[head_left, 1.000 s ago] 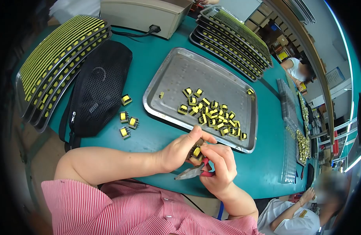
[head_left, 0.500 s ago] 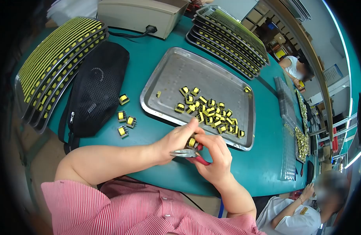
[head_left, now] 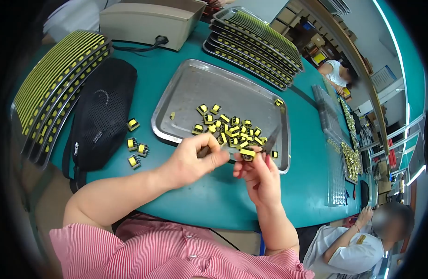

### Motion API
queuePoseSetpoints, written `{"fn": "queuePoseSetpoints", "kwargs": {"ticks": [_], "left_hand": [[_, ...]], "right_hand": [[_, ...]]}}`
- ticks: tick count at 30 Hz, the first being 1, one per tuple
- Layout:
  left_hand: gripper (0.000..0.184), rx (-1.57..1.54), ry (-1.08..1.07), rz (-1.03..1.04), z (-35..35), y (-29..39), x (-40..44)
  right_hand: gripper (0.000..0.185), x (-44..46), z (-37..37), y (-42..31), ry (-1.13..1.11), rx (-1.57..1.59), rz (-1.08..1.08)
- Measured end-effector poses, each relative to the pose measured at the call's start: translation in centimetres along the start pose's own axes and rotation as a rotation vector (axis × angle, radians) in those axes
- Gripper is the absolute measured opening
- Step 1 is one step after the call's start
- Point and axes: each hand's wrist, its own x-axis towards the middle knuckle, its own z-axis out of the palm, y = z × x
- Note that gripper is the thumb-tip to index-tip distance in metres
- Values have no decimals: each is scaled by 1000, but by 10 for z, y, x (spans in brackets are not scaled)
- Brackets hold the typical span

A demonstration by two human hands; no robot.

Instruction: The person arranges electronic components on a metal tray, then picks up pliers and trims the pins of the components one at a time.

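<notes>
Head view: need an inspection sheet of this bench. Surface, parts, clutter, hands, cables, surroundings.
Surface: green tabletop, with a metal tray on it.
Job's things: yellow-and-black components loose in the tray; one held component; red-handled pliers, tips blurred.
Clutter: four loose components beside a black bag.
Hands: right hand holds the one component and the pliers; left hand curled, contents not visible.
Cables: black cable at the beige box.
Surroundings: stacked trays; two other people at picture right.

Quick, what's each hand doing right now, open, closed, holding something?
Left hand: fingers curled; can't tell if it holds anything.
Right hand: closed, holding a yellow-and-black component and red-handled pliers.
</notes>
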Motion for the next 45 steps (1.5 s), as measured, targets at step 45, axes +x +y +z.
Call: {"fn": "queuePoseSetpoints", "kwargs": {"ticks": [45], "left_hand": [[30, 533, 284, 599, -4, 13, 0]], "right_hand": [[31, 1, 5, 5, 143, -1401, -809]]}}
